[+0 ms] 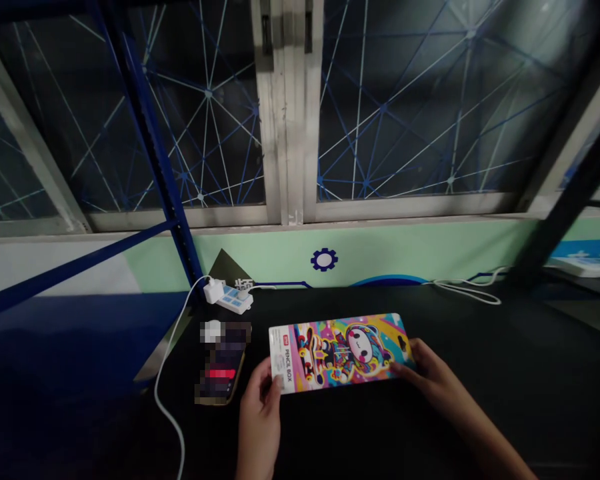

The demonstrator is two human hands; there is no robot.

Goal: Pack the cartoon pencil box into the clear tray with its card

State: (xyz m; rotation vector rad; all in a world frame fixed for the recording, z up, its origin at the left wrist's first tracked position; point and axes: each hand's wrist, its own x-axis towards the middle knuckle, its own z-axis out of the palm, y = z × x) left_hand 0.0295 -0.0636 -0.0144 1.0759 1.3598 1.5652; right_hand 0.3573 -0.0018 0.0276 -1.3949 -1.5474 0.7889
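Observation:
A flat, colourful pencil box [340, 350] is held between my two hands above the black tabletop. Its face carries a cartoon character on a skateboard, and the words "PENCIL BOX" run along its left end. My left hand [261, 400] grips the lower left corner, thumb on the front face. At the right end, my right hand [427, 370] pinches the edge close to a small dark hanging hole, its thumb across the front. The fingers behind the box are hidden.
Left of the box lies a phone [223, 367], partly pixelated. Behind it sits a white power strip [233, 299] with a plugged-in charger; a white cable [163, 400] runs down the left. Another cable [473, 290] lies at the back right. A blue metal post [155, 147] rises at the left.

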